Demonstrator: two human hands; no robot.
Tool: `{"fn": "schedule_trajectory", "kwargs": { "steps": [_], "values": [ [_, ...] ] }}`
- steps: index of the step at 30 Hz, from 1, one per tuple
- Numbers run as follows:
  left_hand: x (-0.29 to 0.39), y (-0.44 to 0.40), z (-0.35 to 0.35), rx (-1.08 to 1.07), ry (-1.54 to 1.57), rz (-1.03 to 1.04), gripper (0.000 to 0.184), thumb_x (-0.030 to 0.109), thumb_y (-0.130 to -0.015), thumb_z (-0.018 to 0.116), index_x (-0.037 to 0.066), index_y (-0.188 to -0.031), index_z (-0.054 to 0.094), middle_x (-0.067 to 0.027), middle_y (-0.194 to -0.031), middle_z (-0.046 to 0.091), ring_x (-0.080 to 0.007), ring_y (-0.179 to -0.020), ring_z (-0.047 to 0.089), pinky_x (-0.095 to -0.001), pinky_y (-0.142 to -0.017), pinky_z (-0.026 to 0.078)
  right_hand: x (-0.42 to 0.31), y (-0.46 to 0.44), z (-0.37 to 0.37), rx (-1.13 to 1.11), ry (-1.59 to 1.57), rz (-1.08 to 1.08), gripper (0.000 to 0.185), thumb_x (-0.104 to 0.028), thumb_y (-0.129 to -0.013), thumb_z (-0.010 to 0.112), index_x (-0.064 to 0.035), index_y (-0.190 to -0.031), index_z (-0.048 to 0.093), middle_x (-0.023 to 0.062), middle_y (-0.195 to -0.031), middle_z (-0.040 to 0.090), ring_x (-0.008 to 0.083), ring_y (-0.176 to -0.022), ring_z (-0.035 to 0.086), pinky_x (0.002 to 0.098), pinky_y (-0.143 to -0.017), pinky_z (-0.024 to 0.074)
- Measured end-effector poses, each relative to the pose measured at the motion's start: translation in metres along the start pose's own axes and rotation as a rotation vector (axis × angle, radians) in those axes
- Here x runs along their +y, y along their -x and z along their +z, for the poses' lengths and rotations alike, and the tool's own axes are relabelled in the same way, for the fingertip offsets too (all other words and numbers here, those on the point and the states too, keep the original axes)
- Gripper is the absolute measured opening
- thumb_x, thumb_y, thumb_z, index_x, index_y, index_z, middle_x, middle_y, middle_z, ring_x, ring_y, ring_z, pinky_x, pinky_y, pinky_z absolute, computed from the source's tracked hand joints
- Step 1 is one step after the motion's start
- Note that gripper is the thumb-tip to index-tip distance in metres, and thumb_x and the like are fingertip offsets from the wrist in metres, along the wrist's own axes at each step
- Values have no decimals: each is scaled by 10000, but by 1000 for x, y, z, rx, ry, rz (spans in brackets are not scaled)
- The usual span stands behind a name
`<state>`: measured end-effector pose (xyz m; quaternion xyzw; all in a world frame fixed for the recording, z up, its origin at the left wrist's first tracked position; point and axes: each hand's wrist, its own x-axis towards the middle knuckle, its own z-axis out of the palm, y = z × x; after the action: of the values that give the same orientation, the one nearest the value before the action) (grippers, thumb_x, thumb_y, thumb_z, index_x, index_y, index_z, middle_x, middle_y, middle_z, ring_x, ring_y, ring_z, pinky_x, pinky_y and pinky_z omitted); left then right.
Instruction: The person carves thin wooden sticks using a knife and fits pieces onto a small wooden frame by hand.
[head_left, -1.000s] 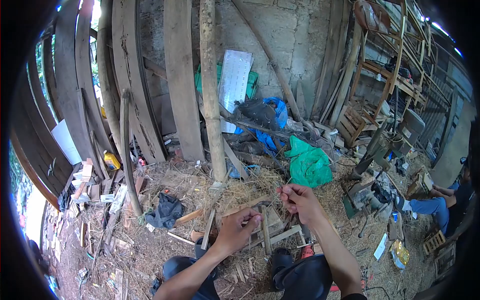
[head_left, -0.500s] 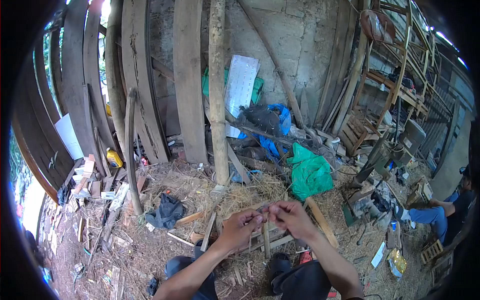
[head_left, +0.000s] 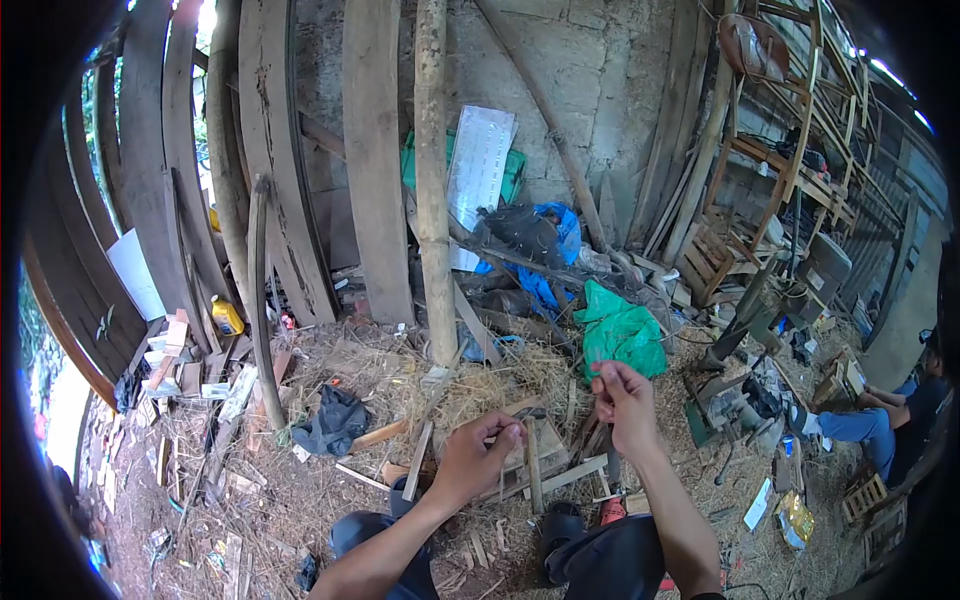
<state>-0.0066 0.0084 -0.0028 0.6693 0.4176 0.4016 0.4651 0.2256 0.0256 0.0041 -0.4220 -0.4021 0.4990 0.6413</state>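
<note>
My left hand (head_left: 478, 455) is closed in a pinch above the ground between my knees. Whatever its fingertips hold, if anything, is too small to make out. Higher up and to the right, my right hand (head_left: 626, 408) is also pinched, with a faint, thin, pale thing at its fingertips that I cannot name. Between and below the hands, a hammer (head_left: 534, 465) with a dark head and wooden handle rests on a low piece of wood (head_left: 552, 445). The hands are apart and touch neither of these.
A green plastic bag (head_left: 622, 335) lies ahead, beside straw and a wooden post (head_left: 433, 200). Black plastic (head_left: 335, 420) and wood scraps litter the ground on the left. At right, a person (head_left: 905, 420) sits near a gold packet (head_left: 795, 525). Wooden frames (head_left: 780, 140) stack up behind.
My hands were together at the fingertips; now they are apart. The right hand has moved up and to the right, while the left has stayed nearly in place. The hammer now shows more fully.
</note>
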Motion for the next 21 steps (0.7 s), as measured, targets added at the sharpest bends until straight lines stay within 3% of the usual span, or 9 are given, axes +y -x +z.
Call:
{"fn": "schedule_trajectory", "kwargs": {
  "steps": [3, 5, 6, 8, 12, 19, 21],
  "values": [
    [6, -2, 2, 36, -81, -49, 146, 143, -898, 574, 30, -967, 637, -103, -817, 676, -168, -778, 660, -299, -674, 480, 1, 4, 7, -9, 32, 26, 257, -221, -945, 564, -9, -1087, 599, 0, -710, 568, 36, -474, 386, 192, -413, 281],
    [-2, -4, 6, 112, -114, 41, 164, 145, -916, 567, 7, -978, 630, -66, -799, 668, -67, -674, 570, -265, -653, 486, 4, 17, 25, -127, 126, 74, 239, -203, -947, 558, -10, -1081, 600, 2, -728, 576, 31, -501, 398, 188, -425, 292],
    [-5, -4, 8, 111, -114, 42, 164, 145, -916, 567, 7, -978, 630, -66, -799, 668, -67, -674, 570, -265, -653, 486, 9, 18, 28, -127, 126, 73, 239, -203, -947, 558, -10, -1081, 600, 2, -728, 576, 31, -501, 398, 188, -425, 292],
    [-8, -4, 11, 85, -187, 75, 163, 141, -913, 570, 4, -983, 626, -78, -824, 676, -81, -716, 594, -281, -670, 499, 19, 20, 29, -356, 29, 169, 227, -191, -952, 548, -6, -1069, 602, -3, -730, 573, 31, -502, 392, 185, -430, 283],
    [-5, 1, 11, 68, -127, 105, 163, 151, -916, 571, 7, -974, 622, -73, -798, 663, -86, -700, 576, -277, -653, 483, 3, -4, 5, -118, -105, 262, 208, -173, -949, 550, 15, -1015, 608, -11, -733, 568, 36, -497, 379, 188, -434, 269],
    [-8, 0, 5, 5, -114, 46, 161, 166, -920, 564, 20, -958, 619, -69, -744, 629, -100, -669, 541, -281, -642, 446, 14, 13, 16, -359, 81, 240, 204, -174, -951, 546, 13, -976, 624, -32, -710, 557, 15, -474, 338, 189, -420, 242],
    [-8, 1, 4, -9, -126, 65, 158, 162, -918, 564, 20, -963, 618, -71, -750, 631, -104, -679, 548, -282, -651, 450, 10, -1, 3, -227, 43, 260, 200, -169, -953, 541, 12, -977, 623, -29, -710, 556, 19, -473, 342, 190, -419, 248]
  ]
}}
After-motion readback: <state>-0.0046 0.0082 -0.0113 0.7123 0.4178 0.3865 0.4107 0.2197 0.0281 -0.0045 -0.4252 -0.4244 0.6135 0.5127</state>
